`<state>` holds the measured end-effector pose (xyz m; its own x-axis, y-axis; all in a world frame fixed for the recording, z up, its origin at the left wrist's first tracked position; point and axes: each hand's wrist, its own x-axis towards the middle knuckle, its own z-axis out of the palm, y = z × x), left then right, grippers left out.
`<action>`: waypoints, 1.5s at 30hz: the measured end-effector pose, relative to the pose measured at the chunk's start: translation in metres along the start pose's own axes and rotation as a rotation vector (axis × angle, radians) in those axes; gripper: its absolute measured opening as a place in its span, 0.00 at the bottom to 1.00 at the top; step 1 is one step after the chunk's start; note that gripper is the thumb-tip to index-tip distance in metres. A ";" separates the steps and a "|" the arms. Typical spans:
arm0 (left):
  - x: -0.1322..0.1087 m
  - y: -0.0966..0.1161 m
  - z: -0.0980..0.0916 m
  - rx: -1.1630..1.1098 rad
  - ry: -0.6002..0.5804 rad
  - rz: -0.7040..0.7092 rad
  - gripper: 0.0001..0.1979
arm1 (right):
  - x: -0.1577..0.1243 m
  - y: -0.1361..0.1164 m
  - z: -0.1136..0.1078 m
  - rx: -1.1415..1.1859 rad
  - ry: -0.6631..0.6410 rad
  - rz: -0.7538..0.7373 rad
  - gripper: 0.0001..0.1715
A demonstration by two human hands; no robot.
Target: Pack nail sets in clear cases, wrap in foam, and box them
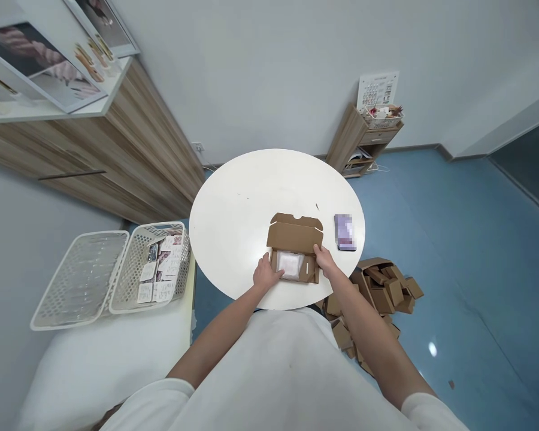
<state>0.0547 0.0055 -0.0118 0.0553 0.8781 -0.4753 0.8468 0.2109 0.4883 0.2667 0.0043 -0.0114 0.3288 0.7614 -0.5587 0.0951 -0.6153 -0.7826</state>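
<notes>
A small brown cardboard box [295, 236] lies on the near edge of a round white table [242, 209], its lid flipped up and back. Inside it lies a white wrapped packet [290, 264]. My left hand [266, 276] rests on the box's left side, its fingers curled around the left wall and the thumb by the packet. My right hand [325, 258] grips the box's right wall where the lid hinges, fingers closed on the cardboard.
A phone [345, 231] lies on the table to the right of the box. A heap of small cardboard boxes [381, 287] sits on the blue floor at the right. Two white perforated baskets [112, 269] stand at the left, one with packets in it.
</notes>
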 end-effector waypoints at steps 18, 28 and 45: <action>-0.021 -0.009 0.013 0.093 0.086 0.231 0.42 | -0.004 -0.007 -0.007 0.082 -0.044 0.148 0.17; -0.020 0.009 0.013 0.249 -0.058 0.689 0.20 | -0.003 -0.006 0.000 0.086 -0.150 0.077 0.18; 0.019 0.066 0.003 0.219 -0.368 0.753 0.57 | -0.027 0.035 -0.008 -0.271 0.041 -0.050 0.29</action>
<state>0.1134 0.0348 0.0091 0.7781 0.5479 -0.3071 0.5965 -0.4914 0.6346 0.2684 -0.0396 -0.0216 0.3545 0.7868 -0.5053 0.3587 -0.6135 -0.7036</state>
